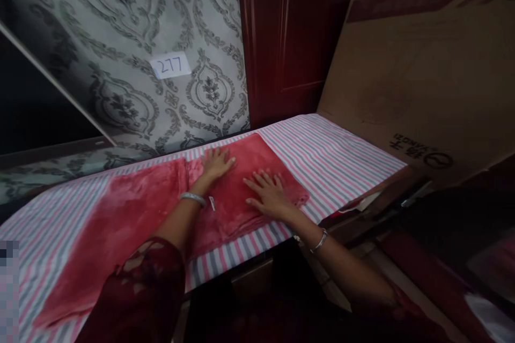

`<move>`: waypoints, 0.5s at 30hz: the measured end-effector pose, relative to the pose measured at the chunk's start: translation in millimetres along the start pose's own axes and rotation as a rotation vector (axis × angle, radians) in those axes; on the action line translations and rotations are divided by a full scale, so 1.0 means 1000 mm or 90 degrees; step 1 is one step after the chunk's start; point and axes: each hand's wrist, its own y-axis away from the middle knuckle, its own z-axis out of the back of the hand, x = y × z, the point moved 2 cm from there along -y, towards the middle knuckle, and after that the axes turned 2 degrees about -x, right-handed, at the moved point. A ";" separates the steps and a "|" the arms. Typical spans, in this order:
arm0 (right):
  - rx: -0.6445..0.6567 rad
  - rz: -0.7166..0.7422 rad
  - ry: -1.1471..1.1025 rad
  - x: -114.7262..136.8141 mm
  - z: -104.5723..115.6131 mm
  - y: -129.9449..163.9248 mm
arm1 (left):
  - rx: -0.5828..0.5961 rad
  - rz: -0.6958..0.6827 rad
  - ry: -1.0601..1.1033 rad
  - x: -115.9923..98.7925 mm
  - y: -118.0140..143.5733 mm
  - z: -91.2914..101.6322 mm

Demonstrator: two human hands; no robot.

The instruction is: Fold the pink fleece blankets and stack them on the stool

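nearest, the right hand lies flat and open on the folded right end of the red fleece blanket, the left hand pressing open-palmed just beyond, while its left stretch stays unfolded across the striped worktop.

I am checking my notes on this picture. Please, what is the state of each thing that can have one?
Red blanket: partly folded, flat on the striped sheet.
Left hand: open, flat on the blanket.
Right hand: open, flat on the folded part.
Cardboard: leaning upright.
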 end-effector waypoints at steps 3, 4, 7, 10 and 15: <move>0.009 0.100 -0.018 0.022 -0.008 0.006 | -0.001 -0.025 -0.044 -0.003 0.009 -0.014; 0.020 0.122 -0.024 0.028 -0.014 0.009 | 0.001 -0.018 -0.047 -0.002 0.010 -0.021; 0.043 0.131 -0.041 0.038 -0.032 0.015 | -0.011 -0.002 -0.042 0.005 0.010 -0.037; 0.043 0.123 -0.053 0.039 -0.037 0.018 | 0.013 -0.005 -0.023 0.011 0.006 -0.037; 0.117 0.178 -0.113 0.024 -0.016 0.007 | 0.095 -0.009 -0.001 0.011 0.009 -0.011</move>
